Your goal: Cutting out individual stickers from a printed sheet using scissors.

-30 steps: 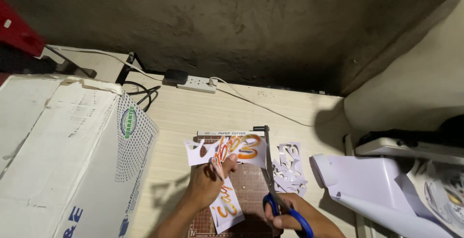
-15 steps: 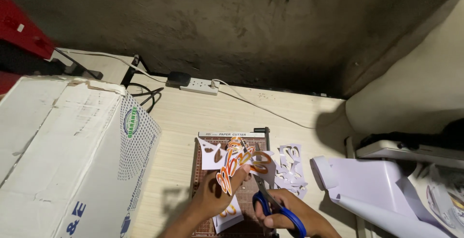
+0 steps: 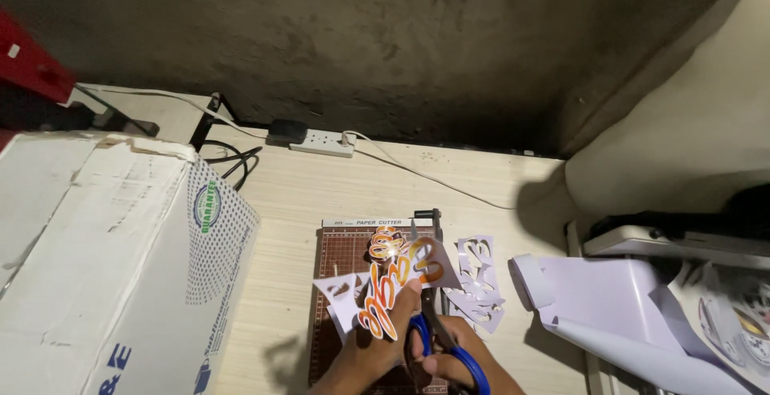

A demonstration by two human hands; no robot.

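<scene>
- On my left sits a big cardboard box.
- My left hand pinches the orange cutout above the paper cutter.
- My right hand grips blue scissors, fingers through the handles, blades at the cutout.
- Scraps lie just right.

Both forearms cut off at bottom edge. Left hand hides lower paper cutter. Cardboard box runs off left edge. Scissor blades partly behind orange cutout.
</scene>
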